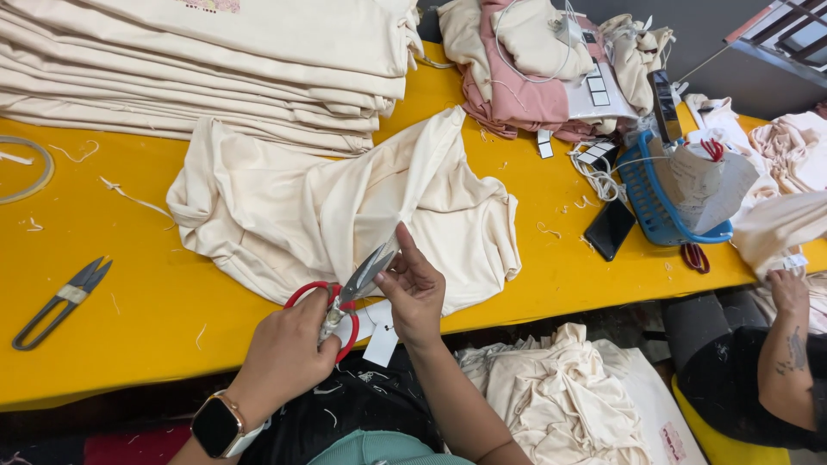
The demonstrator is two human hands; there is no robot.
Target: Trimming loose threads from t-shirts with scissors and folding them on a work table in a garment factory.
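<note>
My left hand (284,353), with a smartwatch on the wrist, grips red-handled scissors (349,293) over the near edge of the yellow table (155,284). The blades point up and to the right and are nearly closed. My right hand (415,291) is just right of the blade tips, fingers pinched together beside them. White paper tags (379,340) hang below that hand. A crumpled cream garment (345,198) lies spread on the table just beyond both hands.
A tall stack of folded cream garments (207,69) fills the far left. Grey thread snips (60,301) lie at the left. A blue basket (659,215), a black phone (610,228) and pink and cream clothes (534,77) sit at the right. A co-worker's arm (788,344) is at the far right.
</note>
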